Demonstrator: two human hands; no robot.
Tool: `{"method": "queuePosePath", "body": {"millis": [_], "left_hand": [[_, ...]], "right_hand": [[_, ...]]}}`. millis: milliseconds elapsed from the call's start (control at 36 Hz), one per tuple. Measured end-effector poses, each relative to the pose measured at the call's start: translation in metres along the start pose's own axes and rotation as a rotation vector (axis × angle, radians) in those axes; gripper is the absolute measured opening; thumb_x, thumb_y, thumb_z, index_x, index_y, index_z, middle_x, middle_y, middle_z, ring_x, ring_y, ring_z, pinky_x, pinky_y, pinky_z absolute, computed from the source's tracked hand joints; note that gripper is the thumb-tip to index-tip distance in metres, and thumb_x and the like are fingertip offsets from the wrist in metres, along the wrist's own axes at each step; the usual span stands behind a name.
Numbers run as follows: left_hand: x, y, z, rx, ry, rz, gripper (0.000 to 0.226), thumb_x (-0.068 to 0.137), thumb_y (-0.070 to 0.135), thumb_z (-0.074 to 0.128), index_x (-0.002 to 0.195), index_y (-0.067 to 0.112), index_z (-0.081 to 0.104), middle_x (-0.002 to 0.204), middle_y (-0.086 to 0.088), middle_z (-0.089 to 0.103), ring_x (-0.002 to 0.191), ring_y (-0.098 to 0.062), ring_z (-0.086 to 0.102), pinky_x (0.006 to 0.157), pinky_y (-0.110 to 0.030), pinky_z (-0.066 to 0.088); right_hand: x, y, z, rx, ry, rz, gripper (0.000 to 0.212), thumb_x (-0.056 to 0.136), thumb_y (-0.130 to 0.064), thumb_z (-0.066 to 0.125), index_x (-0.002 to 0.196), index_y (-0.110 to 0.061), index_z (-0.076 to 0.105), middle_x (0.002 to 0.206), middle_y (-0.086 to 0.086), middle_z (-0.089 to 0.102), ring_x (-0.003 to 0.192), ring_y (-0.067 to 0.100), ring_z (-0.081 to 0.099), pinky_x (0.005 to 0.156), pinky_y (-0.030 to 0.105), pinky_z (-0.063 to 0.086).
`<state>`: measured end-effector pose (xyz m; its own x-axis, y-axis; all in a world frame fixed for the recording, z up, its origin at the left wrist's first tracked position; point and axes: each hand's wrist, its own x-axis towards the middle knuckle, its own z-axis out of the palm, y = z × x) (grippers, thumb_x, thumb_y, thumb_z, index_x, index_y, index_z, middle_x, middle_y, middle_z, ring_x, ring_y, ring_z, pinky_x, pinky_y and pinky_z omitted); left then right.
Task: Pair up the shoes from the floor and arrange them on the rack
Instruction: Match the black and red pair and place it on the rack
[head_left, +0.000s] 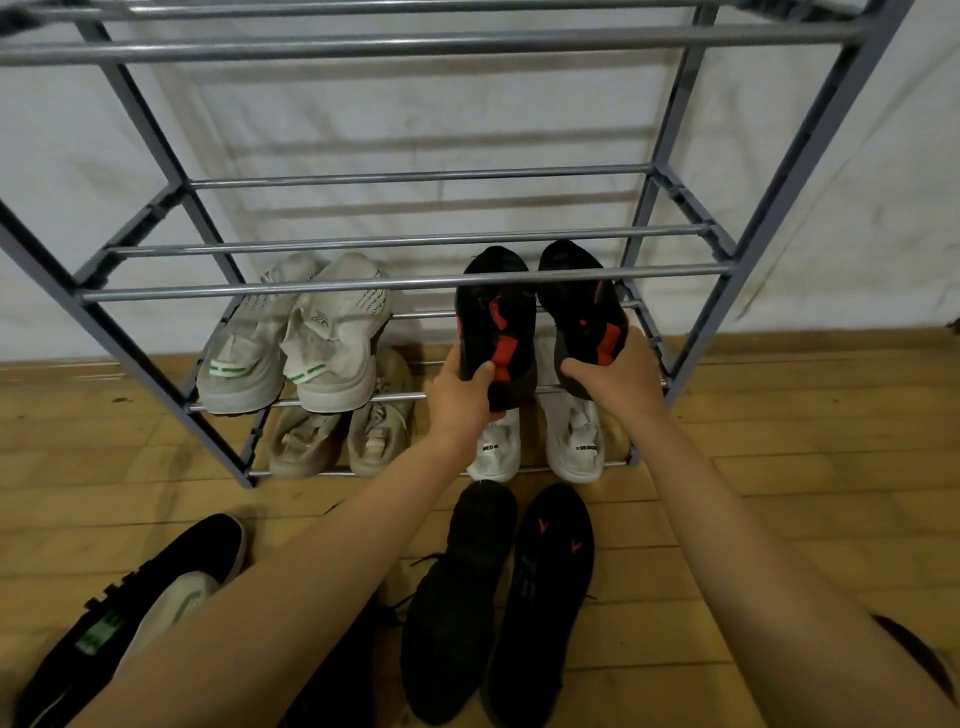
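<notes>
A grey metal shoe rack (405, 283) stands against the white wall. My left hand (462, 392) grips the heel of a black shoe with red patches (493, 317), and my right hand (621, 376) grips its twin (579, 306). Both shoes sit toe-first on the right side of the second-lowest shelf. A grey-white pair with green stripes (296, 343) rests on the left of that shelf. On the bottom shelf are a beige pair (337, 434) and a white pair (571, 441), partly hidden by my hands.
On the wooden floor in front of the rack lie two black shoes (498, 603) side by side. A black slip-on shoe (135, 597) with a pale shoe against it lies at the lower left. The upper shelves (415, 179) hold nothing.
</notes>
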<state>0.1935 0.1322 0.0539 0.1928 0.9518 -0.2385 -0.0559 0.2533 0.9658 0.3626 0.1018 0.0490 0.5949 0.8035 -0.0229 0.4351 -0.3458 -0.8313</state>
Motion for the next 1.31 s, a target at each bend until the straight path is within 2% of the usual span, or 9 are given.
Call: {"method": "queuePosePath", "body": {"millis": [194,444,583,667,722,889,1028,1111,1306], "left_hand": [[0.001,-0.008,-0.004,0.062,-0.051,0.029,0.061,0.081,0.011,0.072,0.135,0.024,0.047,0.136,-0.017,0.044,0.115,-0.032,0.056,0.089,-0.046,0.055],[0.003,-0.007,-0.005,0.171,-0.037,0.035,0.06,0.08,0.019,0.073,0.134,0.023,0.046,0.135,-0.016,0.045,0.115,-0.031,0.056,0.088,-0.047,0.055],[-0.008,-0.005,-0.006,0.29,-0.012,0.057,0.062,0.079,0.018,0.074,0.133,0.018,0.043,0.136,-0.015,0.044,0.121,-0.031,0.049,0.1,-0.049,0.047],[-0.026,-0.013,-0.008,0.404,0.024,0.136,0.072,0.08,0.014,0.071,0.139,0.017,0.031,0.141,-0.014,0.028,0.123,-0.028,0.044,0.106,-0.04,0.04],[-0.04,-0.02,-0.011,0.479,0.022,0.167,0.075,0.082,0.012,0.069,0.143,0.015,0.025,0.143,-0.014,0.023,0.124,-0.028,0.041,0.101,-0.033,0.04],[-0.081,-0.046,-0.038,0.738,-0.076,0.158,0.066,0.083,0.01,0.065,0.139,0.008,0.03,0.142,-0.016,0.029,0.126,-0.031,0.038,0.094,-0.026,0.034],[-0.109,-0.066,-0.056,0.894,-0.189,0.037,0.069,0.085,0.015,0.065,0.141,0.011,0.026,0.143,-0.016,0.023,0.13,-0.03,0.034,0.09,-0.024,0.034],[-0.121,-0.078,-0.059,0.98,-0.228,-0.057,0.073,0.084,0.016,0.065,0.143,0.009,0.023,0.143,-0.017,0.023,0.132,-0.033,0.03,0.102,-0.034,0.036],[-0.126,-0.121,-0.075,1.176,-0.254,-0.21,0.078,0.084,0.023,0.064,0.145,0.008,0.017,0.147,-0.02,0.018,0.137,-0.04,0.019,0.109,-0.048,0.029]], "right_hand": [[-0.004,0.001,0.0,-0.049,0.022,0.0,0.085,0.062,-0.041,0.076,0.132,-0.011,0.038,0.122,0.007,0.054,0.109,0.026,0.055,0.086,0.042,0.051],[-0.01,0.005,-0.002,-0.073,0.035,-0.039,0.083,0.071,-0.038,0.076,0.135,-0.006,0.035,0.13,0.011,0.049,0.118,0.029,0.051,0.093,0.045,0.049],[-0.027,0.007,-0.007,-0.26,0.033,-0.115,0.089,0.078,-0.04,0.072,0.145,-0.006,0.024,0.148,0.015,0.032,0.138,0.03,0.03,0.107,0.047,0.036],[-0.047,0.008,-0.011,-0.334,0.061,-0.175,0.083,0.081,-0.039,0.068,0.144,-0.005,0.025,0.148,0.016,0.029,0.138,0.032,0.027,0.109,0.047,0.033],[-0.064,0.011,-0.013,-0.39,0.086,-0.243,0.079,0.084,-0.036,0.066,0.144,-0.005,0.025,0.148,0.015,0.029,0.138,0.031,0.026,0.112,0.042,0.029],[-0.122,0.03,-0.009,-0.446,0.003,-0.337,0.063,0.085,-0.024,0.063,0.138,-0.005,0.034,0.138,0.015,0.04,0.127,0.033,0.038,0.102,0.043,0.038],[-0.158,0.049,-0.001,-0.426,-0.161,-0.22,0.056,0.087,-0.026,0.062,0.134,-0.009,0.037,0.134,0.011,0.041,0.123,0.029,0.042,0.1,0.039,0.04],[-0.169,0.062,0.008,-0.453,-0.232,-0.147,0.052,0.087,-0.024,0.061,0.131,-0.009,0.039,0.131,0.012,0.042,0.119,0.029,0.044,0.096,0.038,0.043],[-0.18,0.099,0.038,-0.581,-0.471,0.106,0.069,0.086,-0.031,0.06,0.139,-0.003,0.025,0.138,0.019,0.036,0.124,0.034,0.038,0.098,0.037,0.04]]}}
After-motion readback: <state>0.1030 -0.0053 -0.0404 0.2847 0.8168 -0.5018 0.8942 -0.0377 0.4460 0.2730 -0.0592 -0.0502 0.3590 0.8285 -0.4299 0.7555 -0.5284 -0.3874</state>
